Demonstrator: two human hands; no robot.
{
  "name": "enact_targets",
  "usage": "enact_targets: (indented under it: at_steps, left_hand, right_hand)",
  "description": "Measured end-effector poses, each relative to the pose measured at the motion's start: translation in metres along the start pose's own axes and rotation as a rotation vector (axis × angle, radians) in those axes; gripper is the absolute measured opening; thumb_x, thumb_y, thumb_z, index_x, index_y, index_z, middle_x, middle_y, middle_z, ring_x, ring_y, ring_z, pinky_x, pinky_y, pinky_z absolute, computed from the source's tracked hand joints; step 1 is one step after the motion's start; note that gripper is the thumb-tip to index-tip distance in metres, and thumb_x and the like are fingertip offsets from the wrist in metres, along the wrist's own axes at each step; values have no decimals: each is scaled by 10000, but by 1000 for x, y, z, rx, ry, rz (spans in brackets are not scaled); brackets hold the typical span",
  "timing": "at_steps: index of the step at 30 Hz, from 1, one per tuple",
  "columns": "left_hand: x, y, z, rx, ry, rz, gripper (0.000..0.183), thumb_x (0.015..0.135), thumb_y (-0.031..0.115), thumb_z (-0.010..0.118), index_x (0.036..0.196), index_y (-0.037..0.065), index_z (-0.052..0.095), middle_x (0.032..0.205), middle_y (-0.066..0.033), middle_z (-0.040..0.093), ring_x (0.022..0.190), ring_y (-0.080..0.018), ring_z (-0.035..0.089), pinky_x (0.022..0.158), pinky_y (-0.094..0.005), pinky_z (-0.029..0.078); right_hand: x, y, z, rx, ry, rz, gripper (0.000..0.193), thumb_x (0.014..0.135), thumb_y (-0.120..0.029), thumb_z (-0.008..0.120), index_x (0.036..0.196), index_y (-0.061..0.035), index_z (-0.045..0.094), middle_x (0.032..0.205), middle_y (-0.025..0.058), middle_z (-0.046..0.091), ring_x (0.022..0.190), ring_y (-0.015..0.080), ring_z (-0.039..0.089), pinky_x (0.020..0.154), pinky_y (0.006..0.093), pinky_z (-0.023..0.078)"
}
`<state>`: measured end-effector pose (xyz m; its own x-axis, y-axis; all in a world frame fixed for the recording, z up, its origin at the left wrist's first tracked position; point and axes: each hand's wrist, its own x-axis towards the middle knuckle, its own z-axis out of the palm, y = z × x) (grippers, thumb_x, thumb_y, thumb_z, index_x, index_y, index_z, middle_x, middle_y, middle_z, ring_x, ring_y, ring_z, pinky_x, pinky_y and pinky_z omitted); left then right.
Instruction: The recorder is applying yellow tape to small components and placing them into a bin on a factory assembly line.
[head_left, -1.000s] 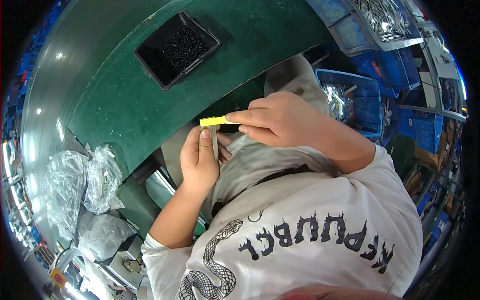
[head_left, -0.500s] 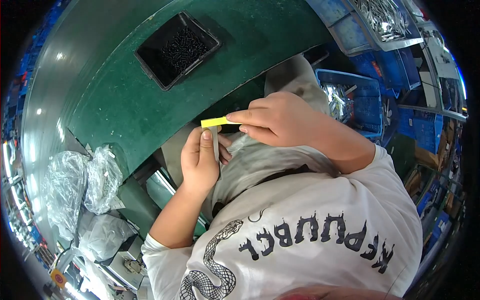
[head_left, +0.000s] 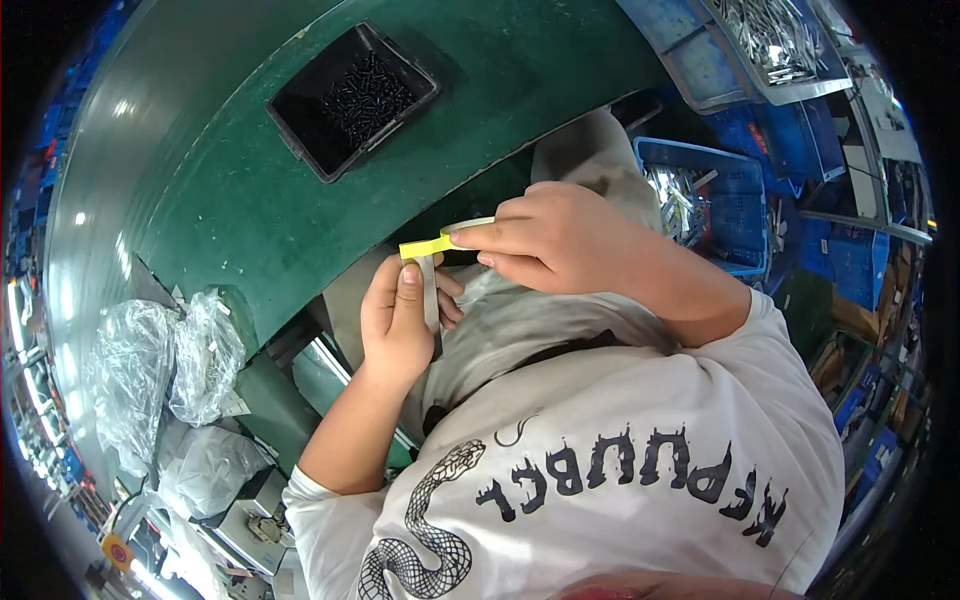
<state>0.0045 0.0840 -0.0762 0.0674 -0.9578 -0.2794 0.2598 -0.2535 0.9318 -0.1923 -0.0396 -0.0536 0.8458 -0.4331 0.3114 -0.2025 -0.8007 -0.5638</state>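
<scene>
My left hand point(head_left: 398, 325) is closed around a flat pale grey strip point(head_left: 431, 295), the thumb pressed on its face near the upper end. A length of bright yellow tape point(head_left: 424, 247) lies across that upper end and runs right to my other hand. My right hand point(head_left: 570, 240) pinches the tape, its index finger stretched along it and the thumb beneath. A pale curved edge shows above the right fingers, possibly part of the tape roll. Both hands are over my lap, at the near edge of the green table point(head_left: 240, 220).
On the table stands a black bin point(head_left: 290, 125) of small dark parts. Clear plastic bags point(head_left: 130, 380) lie at the left. To the right are a blue crate point(head_left: 745, 210) with metal pieces and a raised tray point(head_left: 815, 90) of shiny metal parts.
The yellow tape between my hands has gone from nearly straight to bent, its right part raised a little. A pale curved edge now shows above the right fingers. Both hands keep their grips.
</scene>
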Motion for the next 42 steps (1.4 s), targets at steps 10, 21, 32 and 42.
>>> enact_targets:
  at_steps: [10,21,32,42]
  left_hand:
    - [8,2,11,-299,-88,-93,210,1037,230,407,1057,33,478,715,-156,632,581,-227,617,587,-313,516]
    - [36,48,45,-90,87,7,183,972,99,533,862,-18,622,773,-101,679,707,-145,637,677,-262,499]
    - [91,124,49,78,312,-122,163,865,178,607,743,72,627,607,8,532,504,-119,503,488,-265,391]
    - [144,139,13,-15,289,-301,160,883,195,622,850,38,632,717,-42,603,582,-170,606,518,-270,494]
  right_hand:
    - [-3,10,-12,66,16,-43,239,828,-194,685,1059,-133,686,748,10,576,589,194,533,557,318,410]
    - [31,6,-67,222,-147,219,223,845,-213,643,1002,-55,656,874,138,650,750,329,638,647,416,500]
    - [128,34,-115,96,-433,380,335,804,-331,615,770,-12,709,701,142,660,657,222,629,614,354,469]
    - [185,65,-108,234,-492,666,321,724,-347,665,753,-28,656,553,32,371,454,157,293,448,341,221]
